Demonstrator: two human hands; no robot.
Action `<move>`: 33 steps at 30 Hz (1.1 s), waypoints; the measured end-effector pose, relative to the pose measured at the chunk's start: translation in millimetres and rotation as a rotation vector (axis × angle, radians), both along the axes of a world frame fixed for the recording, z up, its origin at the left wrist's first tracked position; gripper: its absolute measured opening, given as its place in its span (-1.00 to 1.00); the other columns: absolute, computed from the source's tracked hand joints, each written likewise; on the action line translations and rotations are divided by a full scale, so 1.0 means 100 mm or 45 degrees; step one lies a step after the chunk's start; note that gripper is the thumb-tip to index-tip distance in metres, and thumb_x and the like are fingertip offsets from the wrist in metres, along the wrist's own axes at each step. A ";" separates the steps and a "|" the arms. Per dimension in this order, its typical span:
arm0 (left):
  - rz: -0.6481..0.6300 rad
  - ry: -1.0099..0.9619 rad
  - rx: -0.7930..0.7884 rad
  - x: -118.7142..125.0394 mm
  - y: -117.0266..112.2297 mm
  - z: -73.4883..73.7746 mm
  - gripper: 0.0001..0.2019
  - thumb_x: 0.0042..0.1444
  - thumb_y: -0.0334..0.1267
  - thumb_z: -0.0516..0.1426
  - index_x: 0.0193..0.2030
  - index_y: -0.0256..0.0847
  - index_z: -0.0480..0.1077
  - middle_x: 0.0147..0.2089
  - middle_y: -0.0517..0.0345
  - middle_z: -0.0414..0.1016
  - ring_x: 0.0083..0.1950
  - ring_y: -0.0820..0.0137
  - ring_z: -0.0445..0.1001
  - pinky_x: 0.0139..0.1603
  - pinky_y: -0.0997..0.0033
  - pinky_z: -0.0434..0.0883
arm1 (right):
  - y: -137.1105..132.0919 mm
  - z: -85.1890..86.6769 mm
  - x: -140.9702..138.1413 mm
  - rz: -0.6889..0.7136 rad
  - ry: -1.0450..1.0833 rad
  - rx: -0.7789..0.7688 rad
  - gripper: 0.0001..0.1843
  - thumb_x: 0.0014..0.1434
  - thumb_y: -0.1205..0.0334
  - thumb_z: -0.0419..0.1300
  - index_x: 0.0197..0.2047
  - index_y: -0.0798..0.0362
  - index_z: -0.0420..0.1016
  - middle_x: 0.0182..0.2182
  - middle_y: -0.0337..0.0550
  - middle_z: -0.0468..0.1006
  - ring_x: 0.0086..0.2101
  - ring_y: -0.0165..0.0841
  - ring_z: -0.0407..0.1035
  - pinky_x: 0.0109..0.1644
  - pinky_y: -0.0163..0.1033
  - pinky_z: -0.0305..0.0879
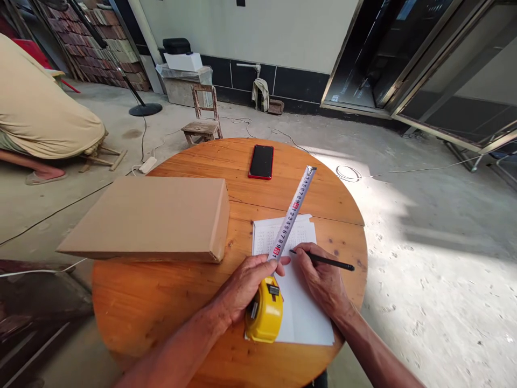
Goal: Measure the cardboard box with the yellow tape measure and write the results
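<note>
My left hand (252, 280) is closed on a yellow tape measure (270, 315), with the thumb on its drawn-out blade (288, 221). The blade slants up and to the right, over a sheet of paper (302, 312) with rows of writing near its top. In my right hand (319, 275) is a black pen (333, 262), its tip at the paper close to the blade. That hand rests on the right side of the sheet. Left of both hands lies a closed brown cardboard box (149, 215).
A phone with a red edge (261, 161) lies toward the far side of the round wooden table (177, 318). Beyond it stands a small wooden chair (204, 118). At the left a person (44, 108) sits on a low stool. Cables (347, 173) run over the concrete floor.
</note>
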State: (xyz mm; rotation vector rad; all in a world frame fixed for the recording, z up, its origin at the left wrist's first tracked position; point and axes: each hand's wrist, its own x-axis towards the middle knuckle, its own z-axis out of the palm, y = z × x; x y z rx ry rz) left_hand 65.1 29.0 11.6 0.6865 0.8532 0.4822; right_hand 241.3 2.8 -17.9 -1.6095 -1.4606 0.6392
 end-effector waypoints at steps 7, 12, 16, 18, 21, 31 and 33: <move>0.009 0.015 -0.012 0.00 0.00 -0.01 -0.79 0.10 -0.13 0.09 -0.39 -0.24 0.32 -0.23 0.02 0.54 -0.57 0.54 0.38 -0.54 0.53 0.26 | 0.00 0.00 -0.01 0.005 0.003 -0.001 -0.79 0.21 0.20 0.06 -0.33 0.08 0.46 -0.44 -0.18 0.50 -0.44 -0.41 0.33 -0.35 -0.31 0.25; -0.001 -0.004 -0.023 0.00 0.01 0.00 -0.79 0.11 -0.13 0.08 -0.40 -0.24 0.31 -0.28 0.03 0.54 -0.59 0.53 0.37 -0.55 0.52 0.27 | -0.01 0.00 -0.01 -0.010 -0.005 -0.026 -0.80 0.20 0.20 0.06 -0.35 0.09 0.45 -0.46 -0.19 0.49 -0.45 -0.41 0.32 -0.36 -0.31 0.25; 0.008 -0.017 -0.009 0.00 0.01 0.01 -0.80 0.11 -0.15 0.08 -0.40 -0.24 0.32 -0.32 0.03 0.54 -0.57 0.53 0.36 -0.54 0.53 0.28 | -0.01 0.01 -0.01 -0.032 0.011 -0.025 -0.81 0.20 0.20 0.07 -0.35 0.08 0.45 -0.46 -0.21 0.49 -0.46 -0.42 0.31 -0.37 -0.32 0.25; 0.010 -0.028 0.003 0.00 0.01 0.01 -0.80 0.12 -0.15 0.08 -0.40 -0.25 0.32 -0.30 0.01 0.54 -0.56 0.53 0.36 -0.52 0.53 0.29 | -0.02 0.01 -0.01 -0.056 0.028 0.004 -0.81 0.20 0.20 0.07 -0.34 0.08 0.45 -0.45 -0.21 0.49 -0.45 -0.43 0.31 -0.37 -0.33 0.24; 0.006 -0.031 0.008 0.00 0.01 0.01 -0.80 0.11 -0.16 0.09 -0.41 -0.27 0.33 -0.17 -0.05 0.54 -0.58 0.57 0.35 -0.53 0.53 0.28 | -0.02 0.00 0.00 -0.082 0.029 0.021 -0.81 0.20 0.20 0.07 -0.33 0.08 0.46 -0.45 -0.21 0.49 -0.46 -0.43 0.30 -0.38 -0.34 0.23; -0.006 -0.029 0.017 -0.01 0.00 -0.02 -0.78 0.09 -0.12 0.10 -0.39 -0.25 0.34 -0.12 -0.06 0.54 -0.56 0.53 0.40 -0.52 0.51 0.27 | -0.01 -0.02 0.00 -0.071 0.020 -0.012 -0.78 0.21 0.17 0.06 -0.34 0.08 0.46 -0.47 -0.21 0.48 -0.48 -0.42 0.29 -0.39 -0.32 0.23; -0.004 -0.019 0.032 -0.01 0.00 -0.02 -0.78 0.10 -0.12 0.09 -0.39 -0.24 0.34 -0.24 -0.02 0.56 -0.55 0.51 0.40 -0.50 0.50 0.27 | 0.00 -0.03 0.00 -0.068 0.014 -0.005 -0.79 0.20 0.17 0.06 -0.33 0.08 0.46 -0.46 -0.20 0.49 -0.46 -0.41 0.30 -0.37 -0.31 0.24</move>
